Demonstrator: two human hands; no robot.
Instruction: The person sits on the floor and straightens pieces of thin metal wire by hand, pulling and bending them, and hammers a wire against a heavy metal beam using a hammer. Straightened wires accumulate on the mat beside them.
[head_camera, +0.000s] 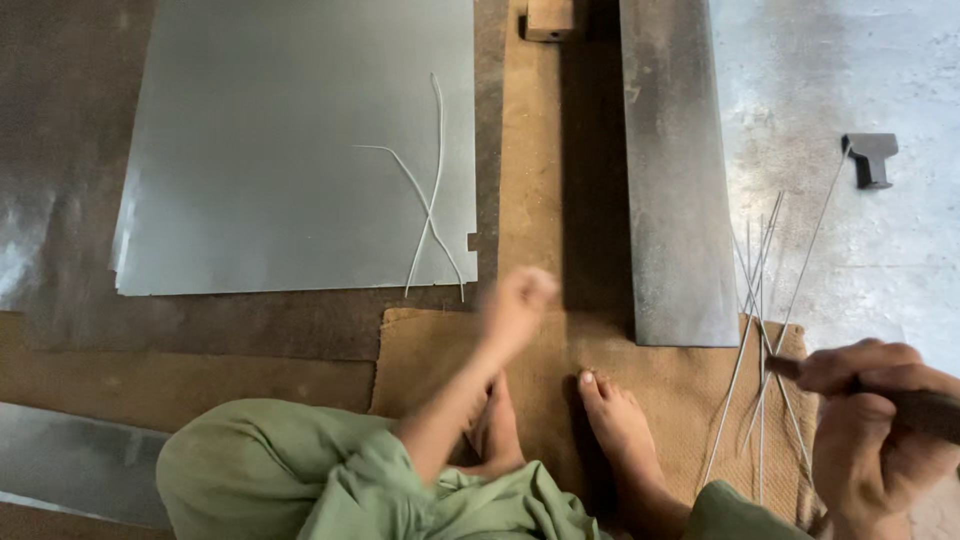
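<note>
Two bare hands show from above, belonging to a person who sits on the floor with bare feet on a brown burlap mat. The left hand is blurred and curled into a loose fist above the mat; whether it pinches anything cannot be told. The right hand is closed around a dark handle at the lower right edge, fingers wrapped tight. Just beside that hand, a loose bundle of thin metal rods fans out across the mat's corner and onto the pale concrete floor. A long grey steel bar lies ahead of the feet. Further left, a flat metal sheet carries two crossed white strips. A small dark hammer head rests well apart on the floor.
</note>
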